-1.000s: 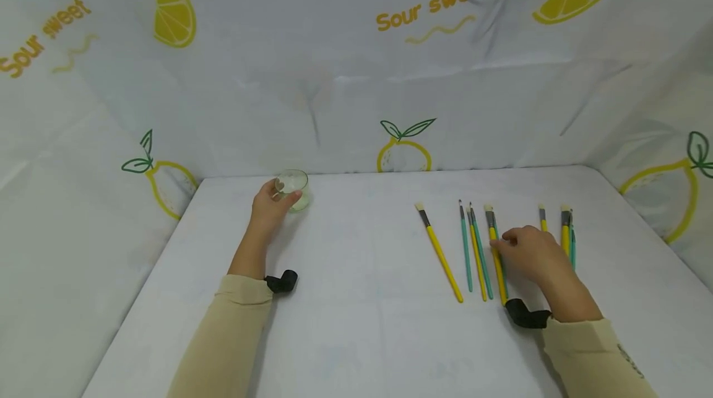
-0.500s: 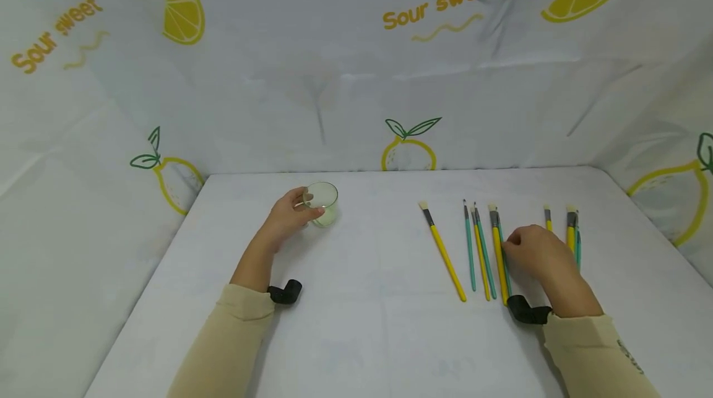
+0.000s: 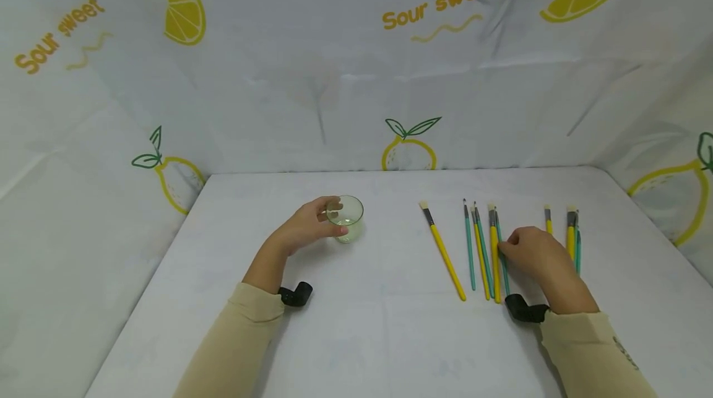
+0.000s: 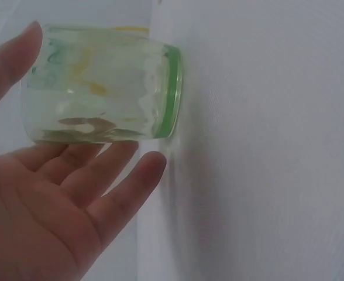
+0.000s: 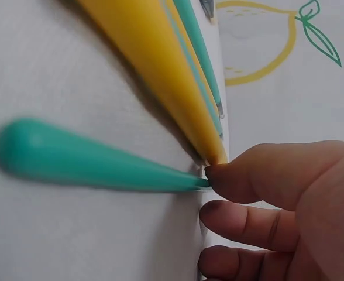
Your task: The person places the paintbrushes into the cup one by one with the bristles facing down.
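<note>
In the head view, my left hand (image 3: 305, 226) grips a clear glass cup (image 3: 353, 231), thumb at the near side and fingers behind. Its green-banded base shows in the left wrist view, close over the table, where the cup (image 4: 113, 76) is between thumb and fingers. On the right, my right hand (image 3: 537, 255) pinches a thin teal paintbrush (image 3: 505, 277) between thumb and index finger. The right wrist view shows its rounded handle end (image 5: 37, 149) nearest the camera. A thicker yellow paintbrush (image 3: 495, 268) lies just left of it, at the thumb tip.
Several yellow and teal paintbrushes lie left of the right hand, including a slanted yellow brush (image 3: 442, 252). More brushes (image 3: 570, 234) lie to its right, partly hidden. A lemon-printed white sheet (image 3: 312, 88) stands behind the white table (image 3: 362, 336).
My left hand has brought the cup rightward and nearer. My right hand has stayed among the brushes; the teal brush there now slants apart from the yellow one, which has shifted slightly left.
</note>
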`<action>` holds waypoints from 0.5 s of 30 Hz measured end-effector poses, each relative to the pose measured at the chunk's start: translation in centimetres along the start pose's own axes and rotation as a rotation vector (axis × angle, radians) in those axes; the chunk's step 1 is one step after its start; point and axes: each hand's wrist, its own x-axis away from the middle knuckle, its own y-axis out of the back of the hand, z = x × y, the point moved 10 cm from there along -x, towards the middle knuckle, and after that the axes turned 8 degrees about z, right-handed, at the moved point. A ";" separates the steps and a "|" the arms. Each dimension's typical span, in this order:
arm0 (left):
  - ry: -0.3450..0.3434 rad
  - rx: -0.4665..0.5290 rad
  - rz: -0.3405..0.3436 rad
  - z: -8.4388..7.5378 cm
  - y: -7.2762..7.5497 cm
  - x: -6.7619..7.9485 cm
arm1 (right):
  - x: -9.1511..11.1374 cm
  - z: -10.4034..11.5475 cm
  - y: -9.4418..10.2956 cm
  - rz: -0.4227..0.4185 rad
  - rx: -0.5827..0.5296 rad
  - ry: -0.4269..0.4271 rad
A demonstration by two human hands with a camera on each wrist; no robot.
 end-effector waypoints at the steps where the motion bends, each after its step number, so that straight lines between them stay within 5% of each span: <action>1: 0.000 -0.002 0.020 0.0 -0.3 0.1 | -0.1 0.0 0.0 0.004 0.000 -0.002; 7: -0.032 -0.004 0.108 -0.3 -1.6 0.7 | -0.4 0.0 -0.1 0.027 0.008 -0.025; 15: -0.057 0.001 0.141 -0.4 -2.7 1.3 | -0.6 0.1 -0.4 0.058 0.009 -0.032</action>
